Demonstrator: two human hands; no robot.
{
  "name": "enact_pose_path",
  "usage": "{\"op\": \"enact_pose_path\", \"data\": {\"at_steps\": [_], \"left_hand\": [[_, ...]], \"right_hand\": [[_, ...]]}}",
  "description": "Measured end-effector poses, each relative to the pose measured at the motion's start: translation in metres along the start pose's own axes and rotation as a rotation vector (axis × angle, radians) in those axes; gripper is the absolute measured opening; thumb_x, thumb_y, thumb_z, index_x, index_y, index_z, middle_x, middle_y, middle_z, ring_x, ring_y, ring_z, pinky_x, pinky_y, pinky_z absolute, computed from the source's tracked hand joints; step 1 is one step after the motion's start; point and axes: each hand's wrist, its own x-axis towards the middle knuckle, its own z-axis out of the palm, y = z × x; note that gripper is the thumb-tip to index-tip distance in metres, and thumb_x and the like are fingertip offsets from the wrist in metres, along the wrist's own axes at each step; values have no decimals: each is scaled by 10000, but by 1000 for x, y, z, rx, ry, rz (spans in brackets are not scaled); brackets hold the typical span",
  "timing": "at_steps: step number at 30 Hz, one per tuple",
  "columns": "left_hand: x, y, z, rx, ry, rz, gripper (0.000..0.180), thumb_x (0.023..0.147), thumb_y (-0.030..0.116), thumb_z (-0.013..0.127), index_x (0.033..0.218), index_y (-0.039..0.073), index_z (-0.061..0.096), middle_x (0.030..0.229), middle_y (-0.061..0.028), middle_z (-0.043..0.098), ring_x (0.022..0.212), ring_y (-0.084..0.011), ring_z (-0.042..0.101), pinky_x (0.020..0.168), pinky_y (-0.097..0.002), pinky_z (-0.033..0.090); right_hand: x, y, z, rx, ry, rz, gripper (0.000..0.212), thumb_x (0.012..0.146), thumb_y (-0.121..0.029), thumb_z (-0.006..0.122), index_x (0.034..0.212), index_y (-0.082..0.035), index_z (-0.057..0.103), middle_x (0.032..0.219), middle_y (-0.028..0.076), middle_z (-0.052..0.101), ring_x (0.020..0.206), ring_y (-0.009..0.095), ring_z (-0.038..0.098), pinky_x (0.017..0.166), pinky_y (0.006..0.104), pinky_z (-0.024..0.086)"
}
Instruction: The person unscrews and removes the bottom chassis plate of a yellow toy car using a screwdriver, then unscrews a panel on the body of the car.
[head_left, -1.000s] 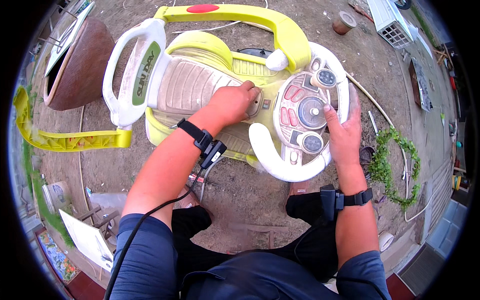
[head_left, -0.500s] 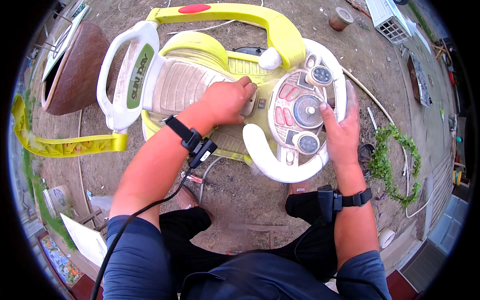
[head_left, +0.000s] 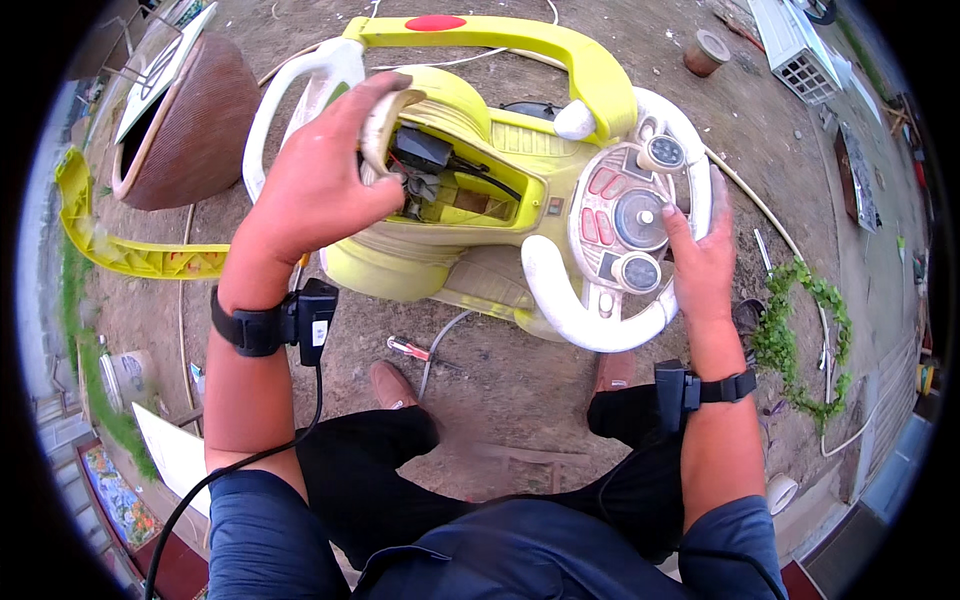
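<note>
A yellow and white ride-on toy car stands before me on the dirt. Its grey seat is tipped up toward the left, gripped along the edge by my left hand. Beneath the seat an open compartment shows a black box and dark cables. My right hand is wrapped round the right side of the white steering wheel, its thumb lying toward the round centre. Much of the seat and backrest is hidden behind my left hand.
A yellow curved bar sticks out at left, near a large brown ribbed pot. A red-handled tool lies by my foot. At right are a hose and leafy vine; a flowerpot stands beyond.
My left hand has lifted the seat's front edge and swung it up leftward, uncovering the compartment. My right hand stays on the steering wheel; the whole car appears shifted slightly right.
</note>
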Motion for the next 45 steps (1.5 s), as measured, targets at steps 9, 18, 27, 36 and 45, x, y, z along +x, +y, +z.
{"op": "enact_pose_path", "data": {"at_steps": [9,18,27,36,45], "left_hand": [[-66,5,-54,-33,158,-267,562,871,126,642,1428,119,561,1183,-225,718,1102,-347,715,994,-400,519],[-144,13,-74,-298,432,-587,338,946,81,623,1271,-7,652,1049,-68,708,937,-116,645,866,-285,529],[-188,28,-81,-591,-150,-602,317,834,139,702,1109,-18,718,969,-48,725,899,-113,666,810,-282,537],[-217,43,82,-669,-968,-122,335,900,305,736,1173,112,736,1011,-157,741,915,-359,707,807,-439,550],[-268,37,252,-465,-1244,-97,456,893,421,719,1233,116,720,1103,-195,743,1026,-402,699,908,-490,540]], "right_hand": [[-18,-25,-7,109,-74,6,683,982,-152,693,1555,38,373,1430,180,561,1244,221,588,1059,347,478],[-25,-27,-6,155,-76,-6,692,970,-140,702,1556,25,372,1395,166,586,1206,207,605,1026,335,498],[-35,-26,-5,168,-46,-38,714,938,-113,724,1551,14,382,1375,161,613,1189,206,620,1024,339,504],[-42,-31,4,227,-60,-21,701,953,-134,718,1552,11,385,1373,151,605,1171,193,615,977,323,509],[-35,-18,11,223,-73,-11,688,971,-122,691,1560,25,367,1428,168,559,1240,213,584,1039,340,481]]}}
